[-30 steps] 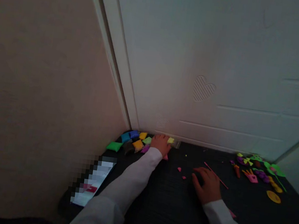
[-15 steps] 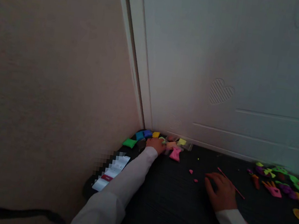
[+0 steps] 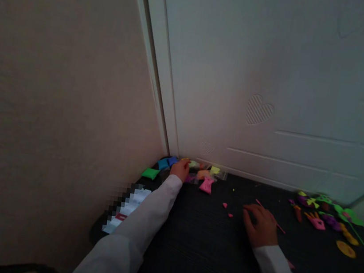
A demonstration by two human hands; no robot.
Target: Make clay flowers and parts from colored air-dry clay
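Shaped pieces point(image 3: 319, 223), at three o'clock from the unclenched right hand point(image 3: 260, 228), seem finished, pink bits point(image 3: 225, 205) not yet; the left hand point(image 3: 180, 170) hides its grip.

Pink stick point(image 3: 280, 229) partly hidden, both sleeves point(image 3: 145, 214) cut off

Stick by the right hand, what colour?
The stick is pink, best seen in the head view.

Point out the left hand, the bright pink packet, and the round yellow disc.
Left hand point(image 3: 180, 170): head view, back of the hand.
Bright pink packet point(image 3: 207, 185): head view, middle of its visible side.
Round yellow disc point(image 3: 346, 249): head view, middle of its upper face.
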